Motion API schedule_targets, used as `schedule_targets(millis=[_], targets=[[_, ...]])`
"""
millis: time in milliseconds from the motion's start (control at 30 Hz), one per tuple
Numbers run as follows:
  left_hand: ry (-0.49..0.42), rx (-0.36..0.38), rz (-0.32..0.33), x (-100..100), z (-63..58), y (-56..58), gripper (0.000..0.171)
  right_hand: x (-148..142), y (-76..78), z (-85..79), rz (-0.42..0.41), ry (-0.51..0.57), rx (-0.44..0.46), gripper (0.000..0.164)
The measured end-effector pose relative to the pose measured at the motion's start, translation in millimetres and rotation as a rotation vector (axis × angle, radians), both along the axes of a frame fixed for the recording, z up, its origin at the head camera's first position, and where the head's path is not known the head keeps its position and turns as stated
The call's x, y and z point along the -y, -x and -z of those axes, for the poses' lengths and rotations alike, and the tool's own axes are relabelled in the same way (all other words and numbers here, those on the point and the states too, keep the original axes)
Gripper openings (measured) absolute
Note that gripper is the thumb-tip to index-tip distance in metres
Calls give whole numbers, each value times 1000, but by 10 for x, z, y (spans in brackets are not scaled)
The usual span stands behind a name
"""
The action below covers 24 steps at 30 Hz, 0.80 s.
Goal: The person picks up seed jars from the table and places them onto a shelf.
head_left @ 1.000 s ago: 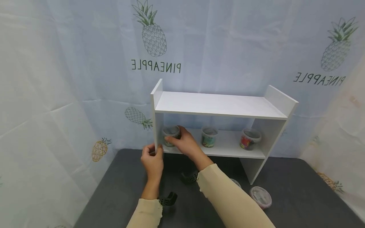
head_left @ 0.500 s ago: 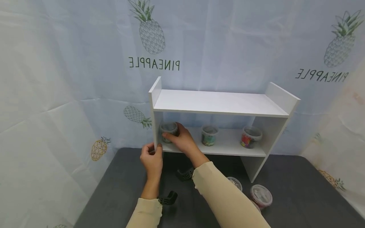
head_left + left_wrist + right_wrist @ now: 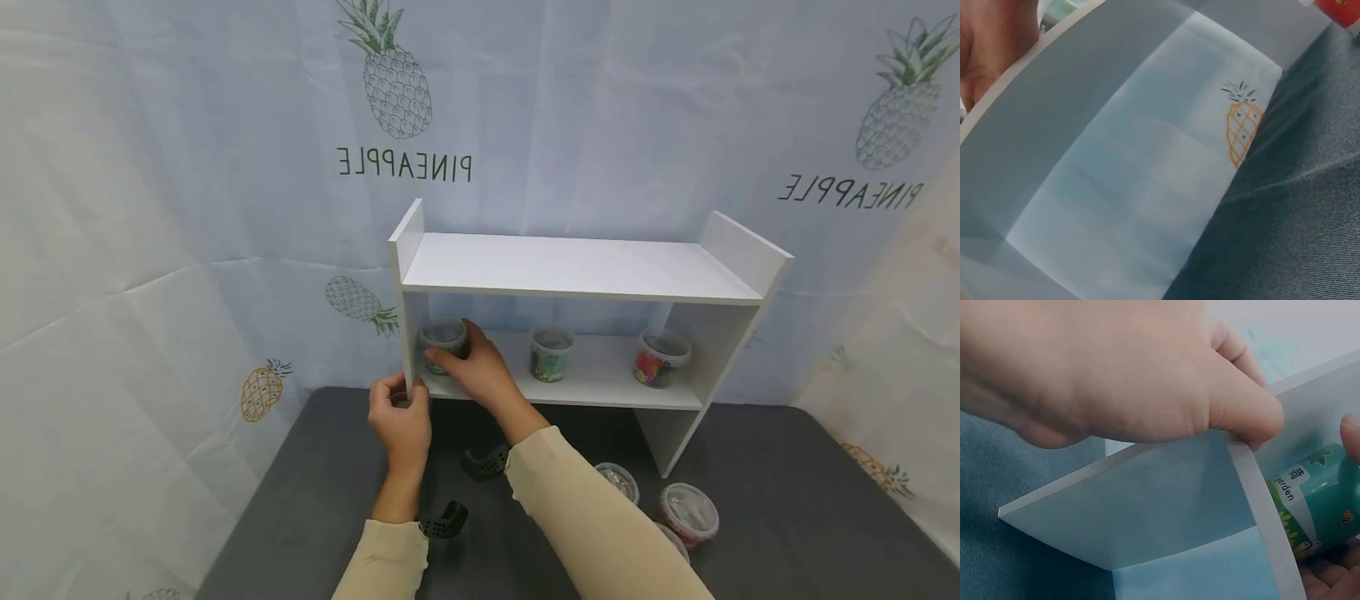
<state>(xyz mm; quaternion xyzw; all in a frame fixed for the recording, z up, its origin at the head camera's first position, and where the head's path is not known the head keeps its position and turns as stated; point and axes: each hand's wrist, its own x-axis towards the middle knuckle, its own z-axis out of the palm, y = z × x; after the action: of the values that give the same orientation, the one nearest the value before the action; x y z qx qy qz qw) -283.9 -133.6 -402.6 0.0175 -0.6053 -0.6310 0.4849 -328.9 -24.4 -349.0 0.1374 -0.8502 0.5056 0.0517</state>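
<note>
At the left end of the lower shelf, my right hand (image 3: 483, 372) holds a round plastic tub (image 3: 442, 346) with thumb and fingers around its side. The tub stands upright close to the side panel; its green garden label (image 3: 1322, 494) shows in the right wrist view. My left hand (image 3: 401, 421) grips the front edge of the white shelf unit's (image 3: 585, 268) left side panel, just below shelf level; in the right wrist view its thumb (image 3: 1241, 415) lies over the panel. Along the same shelf stand a green-labelled tub (image 3: 551, 357) and a red-labelled tub (image 3: 660, 360).
On the dark tabletop (image 3: 780, 500), several lidded tubs, among them a pink one (image 3: 688, 512), sit at the right front, partly behind my right sleeve. Black perforated wrist mounts (image 3: 446, 521) hang by my wrists. A pineapple-print cloth (image 3: 600, 125) hangs behind the shelf.
My right hand has shifted the tub slightly left, nearer the side panel. My left hand keeps its grip on the panel. The head view has tilted a little downward.
</note>
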Motion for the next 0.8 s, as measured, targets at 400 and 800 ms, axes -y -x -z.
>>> schedule_targets(millis=[400,800], targets=[[-11,-2,56,-36,64,-4,13,-147,-300,79,11,98,9,96],[-24,-1,58,7,80,10,15,-878,-1110,62,-168,38,47,80]])
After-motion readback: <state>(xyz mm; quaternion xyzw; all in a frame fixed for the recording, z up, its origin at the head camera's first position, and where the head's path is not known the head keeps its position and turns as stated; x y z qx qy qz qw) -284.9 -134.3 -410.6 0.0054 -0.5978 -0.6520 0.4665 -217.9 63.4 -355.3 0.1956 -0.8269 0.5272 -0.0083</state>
